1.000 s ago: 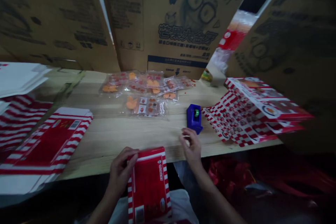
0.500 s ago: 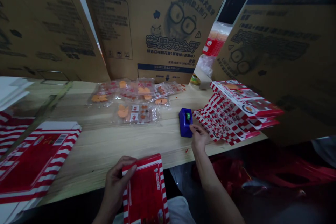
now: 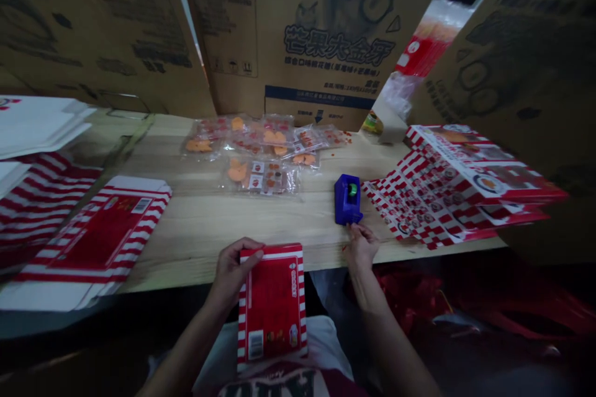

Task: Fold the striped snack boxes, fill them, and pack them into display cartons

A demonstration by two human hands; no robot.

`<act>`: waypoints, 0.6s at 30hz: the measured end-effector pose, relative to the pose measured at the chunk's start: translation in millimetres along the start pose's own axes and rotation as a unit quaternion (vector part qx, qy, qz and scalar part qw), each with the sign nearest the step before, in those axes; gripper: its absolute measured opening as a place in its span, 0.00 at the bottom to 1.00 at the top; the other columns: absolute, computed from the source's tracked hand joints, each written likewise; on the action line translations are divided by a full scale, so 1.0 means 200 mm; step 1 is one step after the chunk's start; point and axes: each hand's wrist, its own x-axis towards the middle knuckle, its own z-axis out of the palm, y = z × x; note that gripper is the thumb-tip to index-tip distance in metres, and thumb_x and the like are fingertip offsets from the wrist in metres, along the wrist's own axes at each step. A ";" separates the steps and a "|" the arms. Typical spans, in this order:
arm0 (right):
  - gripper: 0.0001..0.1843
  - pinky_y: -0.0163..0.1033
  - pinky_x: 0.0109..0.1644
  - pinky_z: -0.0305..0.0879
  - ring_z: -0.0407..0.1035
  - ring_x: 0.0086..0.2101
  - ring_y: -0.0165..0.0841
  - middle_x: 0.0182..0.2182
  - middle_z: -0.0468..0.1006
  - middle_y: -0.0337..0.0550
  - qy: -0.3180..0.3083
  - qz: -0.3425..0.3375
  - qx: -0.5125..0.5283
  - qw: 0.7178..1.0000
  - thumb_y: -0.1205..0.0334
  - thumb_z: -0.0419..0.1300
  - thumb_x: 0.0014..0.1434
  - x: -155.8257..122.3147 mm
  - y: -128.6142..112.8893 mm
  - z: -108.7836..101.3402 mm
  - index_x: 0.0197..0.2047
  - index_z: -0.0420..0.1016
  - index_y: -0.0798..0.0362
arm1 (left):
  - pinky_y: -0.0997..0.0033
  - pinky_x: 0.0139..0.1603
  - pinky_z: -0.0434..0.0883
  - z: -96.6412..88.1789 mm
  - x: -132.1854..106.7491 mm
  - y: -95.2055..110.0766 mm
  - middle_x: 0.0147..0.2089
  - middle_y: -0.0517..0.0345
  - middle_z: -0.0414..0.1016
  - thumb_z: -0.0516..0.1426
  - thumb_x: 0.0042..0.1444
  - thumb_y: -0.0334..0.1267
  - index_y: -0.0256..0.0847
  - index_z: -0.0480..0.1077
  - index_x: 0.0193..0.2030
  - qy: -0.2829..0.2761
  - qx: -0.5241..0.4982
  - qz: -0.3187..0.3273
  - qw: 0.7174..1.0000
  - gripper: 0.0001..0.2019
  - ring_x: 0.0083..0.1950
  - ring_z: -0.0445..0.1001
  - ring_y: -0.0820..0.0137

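My left hand (image 3: 237,270) grips a flat red box with striped red-and-white edges (image 3: 274,304) by its upper left corner, thumb on top. The box lies back side up over my lap, a barcode at its lower end. My right hand (image 3: 362,249) is pinched at the near, cutter end of a blue tape dispenser (image 3: 343,201), which holds a small green-cored roll (image 3: 352,190). Whatever is between those fingertips is too fine to make out. Right of the dispenser stands a group of red-and-white checked boxes (image 3: 433,198).
Clear packets with orange pieces (image 3: 263,177) lie mid-table. Flattened striped cartons (image 3: 107,229) and white-sided ones (image 3: 41,124) are stacked at left. Large brown cardboard boxes (image 3: 233,31) wall off the back. Red plastic bags (image 3: 410,298) are below the table at right.
The view has shifted, showing more of my lap. My right hand has drawn from the dispenser's side to its near end, nearer my body. My left hand still holds the red box.
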 end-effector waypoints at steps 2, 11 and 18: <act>0.21 0.49 0.44 0.68 0.64 0.29 0.33 0.25 0.64 0.37 0.033 0.014 0.017 0.999 0.42 0.64 0.41 -0.03 -0.03 0.00 0.22 0.63 0.50 | 0.72 0.38 0.69 0.00 0.00 0.01 0.36 0.56 0.77 0.65 0.46 0.40 0.38 0.74 0.30 -0.010 -0.007 0.004 1.000 0.08 0.37 0.73 0.68; 0.15 0.37 0.39 0.63 0.66 0.32 0.32 0.29 0.72 0.41 -0.613 -0.032 -0.114 0.781 0.50 0.63 0.53 -0.10 -0.60 0.29 0.24 0.75 0.54 | 0.74 0.34 0.67 0.08 0.02 0.04 0.32 0.59 0.76 0.65 0.47 0.39 0.38 0.73 0.29 -0.063 -0.018 -0.004 0.998 0.08 0.32 0.71 0.71; 0.11 0.33 0.28 0.50 0.59 0.22 0.26 0.17 0.68 0.33 -0.739 -0.204 -0.310 0.563 0.59 0.70 0.45 -0.12 -0.67 0.60 0.20 0.75 0.54 | 0.72 0.37 0.67 0.09 0.00 0.07 0.32 0.57 0.76 0.64 0.48 0.40 0.37 0.73 0.29 -0.089 -0.004 0.008 0.996 0.09 0.34 0.72 0.69</act>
